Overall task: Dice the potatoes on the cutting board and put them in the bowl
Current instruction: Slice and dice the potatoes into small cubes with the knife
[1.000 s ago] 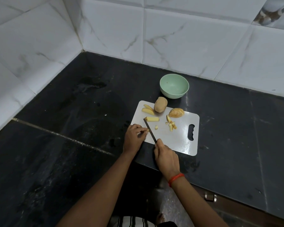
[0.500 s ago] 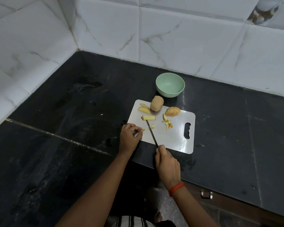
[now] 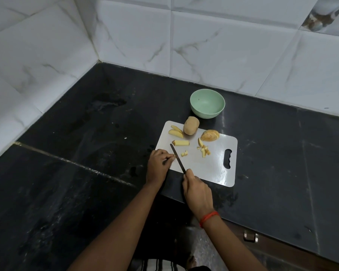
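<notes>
Nearest, the right hand (image 3: pixel 197 189) is wrapped round the handle of a knife (image 3: pixel 178 160), a red thread (image 3: pixel 208 218) on its wrist; the blade slants away to the far left across the near left part of the white cutting board (image 3: pixel 209 171); the left hand (image 3: pixel 158 163) sits at the board's near left corner, fingers curled with their tips against the blade, and I cannot tell whether they pinch any potato; just right of the blade lie two small dice (image 3: pixel 184 153); beyond them lies a potato strip (image 3: pixel 181 142), with a scatter of cut pieces (image 3: pixel 205 150) further right; at the far edge sit potato wedges (image 3: pixel 176 132), a whole potato (image 3: pixel 191 125) and a potato half (image 3: pixel 209 135); the green bowl (image 3: pixel 205 114) stands on the black table (image 3: pixel 86 173) just past the board; marbled wall tiles (image 3: pixel 223 45) rise behind.
</notes>
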